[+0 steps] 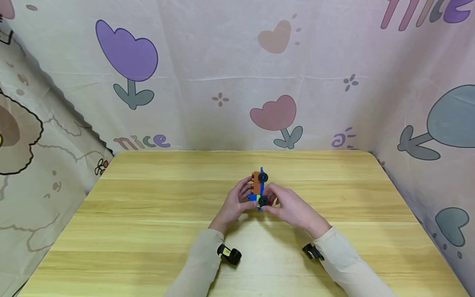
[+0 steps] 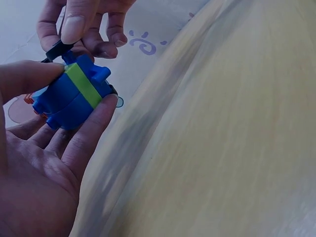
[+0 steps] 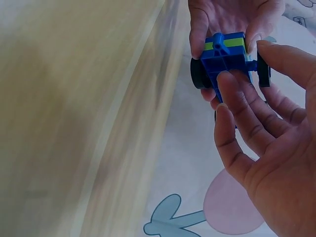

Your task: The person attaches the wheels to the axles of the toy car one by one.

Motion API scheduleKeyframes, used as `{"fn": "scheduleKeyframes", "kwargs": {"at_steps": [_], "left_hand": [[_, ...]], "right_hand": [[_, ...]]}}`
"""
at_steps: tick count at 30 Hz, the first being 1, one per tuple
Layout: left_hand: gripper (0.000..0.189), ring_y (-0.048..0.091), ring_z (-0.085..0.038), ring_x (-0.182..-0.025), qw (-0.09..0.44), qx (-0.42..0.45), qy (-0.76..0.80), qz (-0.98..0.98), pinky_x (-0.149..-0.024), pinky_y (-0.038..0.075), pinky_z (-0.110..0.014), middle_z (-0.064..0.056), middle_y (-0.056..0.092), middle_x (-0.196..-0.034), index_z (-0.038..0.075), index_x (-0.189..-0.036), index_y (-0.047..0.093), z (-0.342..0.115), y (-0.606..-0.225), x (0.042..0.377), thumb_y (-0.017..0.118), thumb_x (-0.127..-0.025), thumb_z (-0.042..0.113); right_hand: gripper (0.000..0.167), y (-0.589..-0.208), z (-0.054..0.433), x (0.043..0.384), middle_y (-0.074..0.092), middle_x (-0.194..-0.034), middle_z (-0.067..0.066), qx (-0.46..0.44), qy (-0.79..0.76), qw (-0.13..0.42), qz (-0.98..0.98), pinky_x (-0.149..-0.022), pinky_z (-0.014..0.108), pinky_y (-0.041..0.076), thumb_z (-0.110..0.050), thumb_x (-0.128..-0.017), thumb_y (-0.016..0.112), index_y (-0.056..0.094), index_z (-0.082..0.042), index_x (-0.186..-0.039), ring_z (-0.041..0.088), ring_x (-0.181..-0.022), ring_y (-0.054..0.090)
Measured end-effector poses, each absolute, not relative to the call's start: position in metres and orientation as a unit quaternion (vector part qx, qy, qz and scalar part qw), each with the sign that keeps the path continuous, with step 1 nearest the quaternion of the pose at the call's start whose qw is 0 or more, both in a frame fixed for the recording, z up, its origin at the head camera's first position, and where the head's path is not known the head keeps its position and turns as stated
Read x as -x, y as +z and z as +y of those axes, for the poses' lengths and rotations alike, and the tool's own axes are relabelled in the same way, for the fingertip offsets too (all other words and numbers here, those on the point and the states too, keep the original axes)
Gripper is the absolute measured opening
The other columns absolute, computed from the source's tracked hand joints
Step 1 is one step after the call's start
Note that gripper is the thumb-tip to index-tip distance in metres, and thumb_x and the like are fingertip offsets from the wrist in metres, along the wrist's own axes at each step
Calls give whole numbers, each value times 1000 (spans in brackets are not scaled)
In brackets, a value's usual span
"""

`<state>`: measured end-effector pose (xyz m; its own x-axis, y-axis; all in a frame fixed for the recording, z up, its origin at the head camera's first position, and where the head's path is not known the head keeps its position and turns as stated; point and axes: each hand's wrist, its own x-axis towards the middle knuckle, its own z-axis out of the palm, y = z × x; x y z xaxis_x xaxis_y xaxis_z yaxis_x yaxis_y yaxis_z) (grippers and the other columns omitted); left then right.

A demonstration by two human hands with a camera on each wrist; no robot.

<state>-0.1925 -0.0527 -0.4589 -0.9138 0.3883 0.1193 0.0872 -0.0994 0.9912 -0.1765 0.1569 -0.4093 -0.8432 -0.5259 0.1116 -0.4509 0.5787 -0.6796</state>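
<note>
A toy car built of blocks is held up over the table on its side, orange and blue with a lime green strip and black wheels. My left hand grips it from the left; in the left wrist view its thumb and a finger lie on either side of the blue block. From the right, my right hand pinches one black wheel, which sits at the end of a blue axle. Another wheel is on the opposite side of the blue base.
A light wooden table lies beneath both hands. Behind it and at its sides hangs a pale cloth printed with flowers and hearts. Black wrist cameras are strapped at both sleeve cuffs.
</note>
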Motion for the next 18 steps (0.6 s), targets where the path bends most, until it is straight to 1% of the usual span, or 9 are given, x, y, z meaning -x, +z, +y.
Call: {"fn": "scheduleKeyframes", "kwargs": {"at_steps": [7, 11, 14, 18], "left_hand": [[80, 39, -34, -135, 110, -174, 719, 664, -113, 26, -44, -21, 46, -142, 6, -153, 29, -53, -461, 193, 66, -84, -6], [78, 39, -36, -135, 117, -180, 729, 650, -111, 30, -45, -24, 44, -144, 3, -153, 27, -53, -462, 194, 61, -83, -7], [75, 40, -36, -135, 124, -175, 736, 642, -109, 34, -45, -23, 42, -145, 5, -153, 27, -53, -461, 193, 57, -85, -2], [70, 41, -31, -135, 124, -159, 732, 650, -109, 35, -43, -18, 44, -145, 10, -154, 29, -52, -461, 193, 60, -91, 8]], "right_hand": [[27, -410, 156, 177, 61, -93, -9, 273, -373, 52, 885, -74, 38, 53, -19, -89, 75, 58, -16, -110, 12, -86, 60], [28, -411, 156, 177, 62, -95, -8, 272, -375, 51, 885, -75, 38, 53, -19, -89, 75, 58, -15, -110, 16, -87, 61], [28, -411, 157, 177, 62, -95, -7, 270, -376, 50, 885, -76, 39, 53, -18, -88, 75, 58, -14, -110, 19, -89, 62], [28, -411, 157, 177, 62, -96, -7, 268, -378, 50, 885, -77, 40, 53, -17, -88, 75, 59, -14, -111, 19, -89, 62]]}}
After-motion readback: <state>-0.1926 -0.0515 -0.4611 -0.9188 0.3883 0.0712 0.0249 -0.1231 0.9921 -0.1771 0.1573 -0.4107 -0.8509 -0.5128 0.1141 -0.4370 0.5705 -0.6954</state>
